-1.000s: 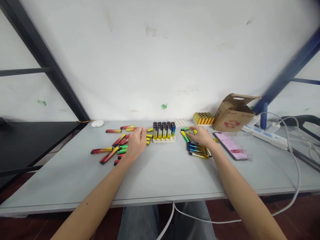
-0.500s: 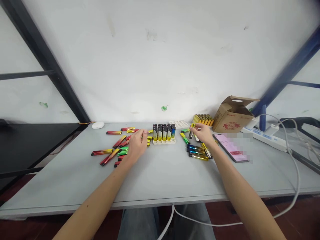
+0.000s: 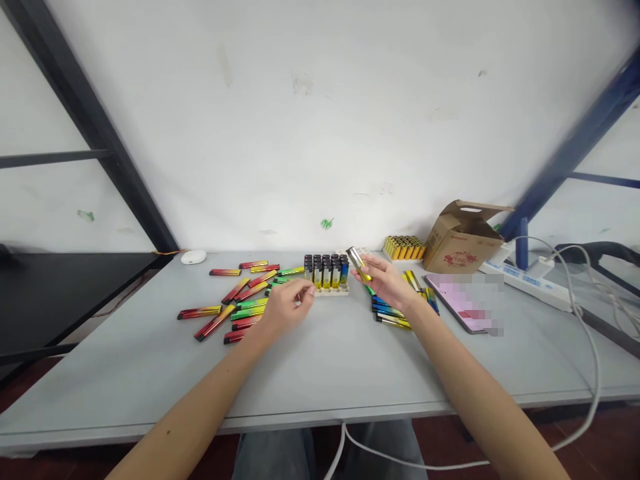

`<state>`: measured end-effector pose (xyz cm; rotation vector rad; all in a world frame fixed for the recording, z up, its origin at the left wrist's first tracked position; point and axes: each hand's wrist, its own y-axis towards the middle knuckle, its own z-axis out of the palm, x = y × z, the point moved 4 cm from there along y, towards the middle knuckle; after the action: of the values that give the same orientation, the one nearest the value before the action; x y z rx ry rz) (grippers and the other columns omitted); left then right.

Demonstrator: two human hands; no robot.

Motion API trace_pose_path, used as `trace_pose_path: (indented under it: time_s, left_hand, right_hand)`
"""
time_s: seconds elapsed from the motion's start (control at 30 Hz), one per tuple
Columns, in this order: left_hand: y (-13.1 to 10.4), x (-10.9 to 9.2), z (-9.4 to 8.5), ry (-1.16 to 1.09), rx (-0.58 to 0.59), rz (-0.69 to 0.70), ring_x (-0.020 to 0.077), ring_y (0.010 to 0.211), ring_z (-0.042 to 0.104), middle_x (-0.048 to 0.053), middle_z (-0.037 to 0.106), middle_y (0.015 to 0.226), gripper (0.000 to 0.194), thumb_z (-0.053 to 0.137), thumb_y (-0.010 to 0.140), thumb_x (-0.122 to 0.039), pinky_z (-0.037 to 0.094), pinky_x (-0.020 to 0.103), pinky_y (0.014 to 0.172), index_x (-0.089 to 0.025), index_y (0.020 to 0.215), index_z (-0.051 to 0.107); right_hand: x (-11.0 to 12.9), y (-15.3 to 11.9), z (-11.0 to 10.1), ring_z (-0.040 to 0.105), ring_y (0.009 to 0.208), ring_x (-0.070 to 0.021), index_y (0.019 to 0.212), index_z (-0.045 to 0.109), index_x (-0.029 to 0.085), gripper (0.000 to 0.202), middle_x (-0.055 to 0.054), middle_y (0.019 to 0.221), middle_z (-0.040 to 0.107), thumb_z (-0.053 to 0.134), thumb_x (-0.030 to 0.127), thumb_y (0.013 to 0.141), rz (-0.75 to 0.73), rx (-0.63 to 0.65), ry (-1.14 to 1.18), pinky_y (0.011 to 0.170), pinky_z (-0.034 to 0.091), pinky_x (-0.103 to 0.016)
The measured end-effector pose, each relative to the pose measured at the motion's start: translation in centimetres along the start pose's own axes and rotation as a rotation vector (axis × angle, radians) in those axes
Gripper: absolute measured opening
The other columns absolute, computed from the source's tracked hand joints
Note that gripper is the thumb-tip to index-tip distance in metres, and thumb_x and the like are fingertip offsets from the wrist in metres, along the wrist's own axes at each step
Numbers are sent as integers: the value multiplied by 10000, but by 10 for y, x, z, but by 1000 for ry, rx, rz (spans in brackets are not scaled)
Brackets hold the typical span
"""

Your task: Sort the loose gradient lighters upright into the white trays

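My right hand (image 3: pixel 383 279) holds a shiny silver-and-yellow lighter (image 3: pixel 358 261), tilted, just right of a white tray (image 3: pixel 341 291). Lighters with black tops (image 3: pixel 327 273) stand upright in rows in that tray, mostly yellow-bodied, with a blue one at the right end. My left hand (image 3: pixel 293 303) is closed, its fingertips pinched by the tray's front left corner; whatever they hold, if anything, is hidden. Left of it lie loose red-and-yellow lighters (image 3: pixel 215 323) and green ones (image 3: pixel 250 311). Beneath my right hand are blue and yellow lighters (image 3: pixel 393 313), partly covered.
A block of upright orange-yellow lighters (image 3: pixel 405 247) stands at the back, beside an open cardboard box (image 3: pixel 463 243). A phone (image 3: pixel 457 300) and a white power strip (image 3: pixel 530 285) lie on the right, with cables. A small white case (image 3: pixel 193 257) sits back left.
My right hand has lifted the lighter from the right-hand pile and brought it left beside the tray. My left hand has moved right and nearer, to the tray's front left corner.
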<state>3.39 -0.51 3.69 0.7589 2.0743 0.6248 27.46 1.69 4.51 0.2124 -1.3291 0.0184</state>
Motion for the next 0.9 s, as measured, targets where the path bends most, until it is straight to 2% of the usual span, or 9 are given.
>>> trace_pose_path:
  time_s: [0.1,0.2,0.27,0.37,0.43,0.5,0.6,0.7,0.9]
  left_hand:
    - [-4,-7,11,-26,100,32,138,619,566,38,673,808,247,491,901,-355,466,270,638,-224,1013,668]
    - [-4,-13,14,-27,85,18,133,603,514,45,618,854,301,476,922,-373,443,274,617,-224,1125,643]
    - [-2,-15,12,-27,42,-7,135,601,471,42,566,840,302,464,934,-384,418,276,602,-221,1109,648]
    - [1,-18,9,-84,-7,-25,141,636,445,33,495,803,273,461,940,-386,404,276,607,-197,934,657]
    - [3,-17,6,-134,-66,-40,143,670,450,32,474,802,290,465,936,-379,408,279,628,-182,766,593]
    - [4,-15,3,-186,-140,-98,143,685,462,25,475,779,314,458,934,-377,413,280,643,-184,693,513]
    - [5,-8,1,-389,-156,-297,140,650,508,8,522,724,287,414,943,-406,439,277,629,-191,777,507]
    - [6,-2,1,-632,-140,-495,134,574,560,-6,586,687,243,430,930,-426,469,272,577,-196,909,507]
    - [8,3,3,-833,-143,-653,118,506,577,-53,560,593,224,561,868,-408,503,263,552,-206,882,465]
  right_hand:
    - [-5,-7,23,690,909,-195,988,651,241,369,-25,961,711,784,392,678,-4,98,-32,883,531,-384]
    - [-11,-14,44,674,853,-168,888,664,219,293,-16,881,714,800,355,667,-37,135,-78,831,524,-328]
    - [-16,-16,56,659,798,-148,840,665,206,262,-12,843,714,805,341,665,-35,173,-97,809,512,-307]
    - [-20,-17,64,640,732,-140,819,667,201,264,-8,801,712,809,355,658,-39,172,-109,762,503,-301]
    - [-18,-16,60,637,739,-144,807,674,198,260,-19,805,715,792,389,677,-55,119,-123,744,498,-295]
    - [-13,-13,51,641,764,-151,803,679,198,266,-32,820,719,758,433,709,-71,22,-119,733,496,-287]
    - [-5,-10,31,633,743,-148,803,676,205,287,-30,798,709,729,477,726,-88,-129,-86,706,498,-277]
    - [0,-7,16,602,669,-127,778,671,206,296,-14,749,685,714,494,728,-96,-210,-76,667,482,-263]
    - [-5,-7,12,572,619,-112,770,665,194,306,-5,719,659,663,501,761,-91,-223,-94,622,448,-254]
